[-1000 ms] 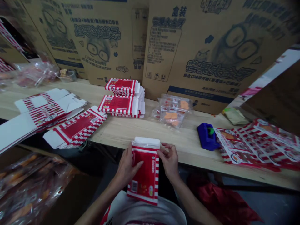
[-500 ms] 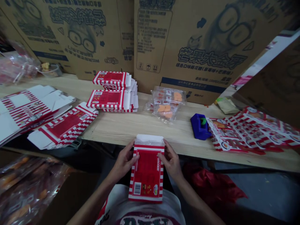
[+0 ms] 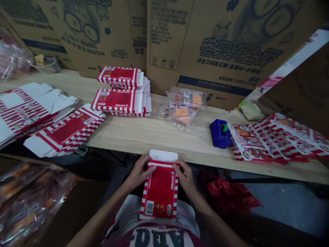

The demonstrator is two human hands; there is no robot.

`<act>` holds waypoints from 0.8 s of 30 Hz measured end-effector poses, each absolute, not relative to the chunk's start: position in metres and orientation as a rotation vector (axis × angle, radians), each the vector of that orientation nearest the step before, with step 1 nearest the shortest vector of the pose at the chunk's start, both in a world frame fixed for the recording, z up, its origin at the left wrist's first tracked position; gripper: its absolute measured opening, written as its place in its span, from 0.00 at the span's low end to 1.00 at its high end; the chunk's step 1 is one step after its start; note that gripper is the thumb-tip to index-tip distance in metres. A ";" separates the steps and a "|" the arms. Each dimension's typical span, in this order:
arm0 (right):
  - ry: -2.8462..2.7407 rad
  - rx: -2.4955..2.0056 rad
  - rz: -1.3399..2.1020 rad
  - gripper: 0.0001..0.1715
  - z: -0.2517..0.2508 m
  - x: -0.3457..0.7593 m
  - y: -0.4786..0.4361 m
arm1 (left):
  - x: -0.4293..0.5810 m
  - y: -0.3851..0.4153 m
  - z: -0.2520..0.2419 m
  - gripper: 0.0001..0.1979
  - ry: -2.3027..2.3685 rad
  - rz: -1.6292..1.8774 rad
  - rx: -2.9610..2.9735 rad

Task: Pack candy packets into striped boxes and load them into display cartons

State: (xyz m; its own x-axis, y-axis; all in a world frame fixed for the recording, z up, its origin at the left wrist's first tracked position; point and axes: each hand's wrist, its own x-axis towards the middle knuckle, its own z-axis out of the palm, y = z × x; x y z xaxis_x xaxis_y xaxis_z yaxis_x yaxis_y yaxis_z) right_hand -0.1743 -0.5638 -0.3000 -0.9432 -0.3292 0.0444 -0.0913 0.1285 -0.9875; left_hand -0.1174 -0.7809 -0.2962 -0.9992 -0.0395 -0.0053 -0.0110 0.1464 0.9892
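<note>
One red box (image 3: 159, 192) is between the two hands, in front of the near edge of the table (image 3: 123, 135). The left hand (image 3: 138, 174) holds its left side near the top, and the right hand (image 3: 185, 175) holds its right side at about the same height. Both thumbs lie on the red face, while the other fingers go around the edges and are partly hidden, so the fingers of each hand are closed on the box. One white flap (image 3: 163, 156) sticks out above the fingers. The lower end is before the shirt (image 3: 156, 235); whether it touches, one cannot tell. On the table there are two piles of red boxes (image 3: 114, 99), one just behind the other; the number in each cannot be counted exactly. There is one blue tape holder (image 3: 217, 135), one plastic bowl (image 3: 47, 66) and a small group of clear packets (image 3: 183, 106), overlapping, so their count is uncertain. At least two big cardboard cartons (image 3: 216, 82) stand behind.
</note>
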 end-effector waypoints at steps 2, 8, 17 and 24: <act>2.183 -0.339 -1.963 0.10 -0.293 -0.175 -0.571 | -0.122 -0.780 -0.294 0.13 -2.298 -1.957 0.089; 1.736 -0.109 -2.097 0.21 -0.278 -0.180 -0.581 | -0.123 -0.784 -0.291 0.16 -1.977 -2.277 0.354; 2.064 -0.531 -1.873 0.13 -0.284 -0.192 -0.565 | -0.124 -0.794 -0.273 0.14 -2.438 -1.938 0.020; 1.912 -0.327 -1.749 0.14 -0.262 -0.215 -0.569 | -0.144 -0.797 -0.255 0.11 -2.276 -2.336 0.244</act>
